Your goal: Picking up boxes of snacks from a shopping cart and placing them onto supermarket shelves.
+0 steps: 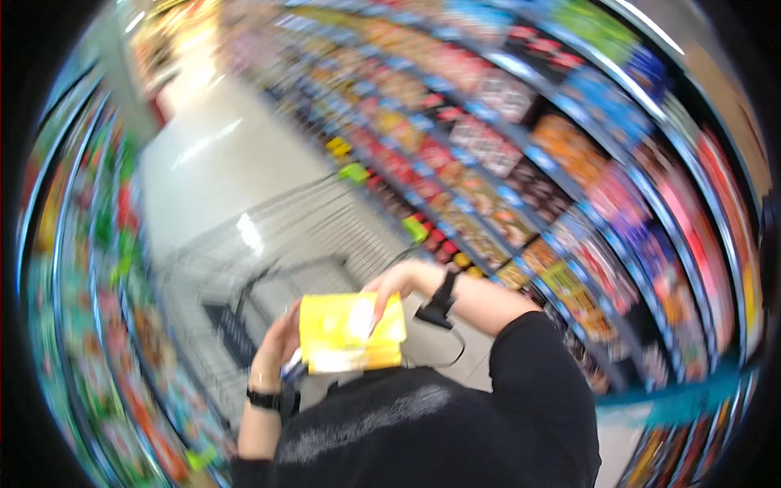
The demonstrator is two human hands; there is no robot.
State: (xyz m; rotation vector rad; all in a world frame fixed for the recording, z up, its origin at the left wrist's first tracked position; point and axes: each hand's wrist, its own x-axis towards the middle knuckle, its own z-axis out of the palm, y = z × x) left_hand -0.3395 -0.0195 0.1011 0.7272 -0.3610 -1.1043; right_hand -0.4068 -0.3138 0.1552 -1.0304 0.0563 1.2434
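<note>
Close to my chest I have a bright yellow package (332, 323), box-like and blurred, with glare washing out part of its face. My right hand (393, 290) grips its right side, the thumb laid over the front. At its left edge is my left hand (284, 335), fingers partly hidden behind the package. A small dark blue and white thing (295, 369) shows below the left hand, too blurred to name. Beyond the package stands a metal wire shopping cart (317, 229), with a dark panel (229, 332) on its near left side.
Shelves of packaged goods (488, 146) run along the right, close to my right arm. More stocked shelves (97, 293) line the left. A pale, shiny floor (195, 152) stretches up the aisle. Bright green tags (416, 229) stick out from the right shelf's lower edge.
</note>
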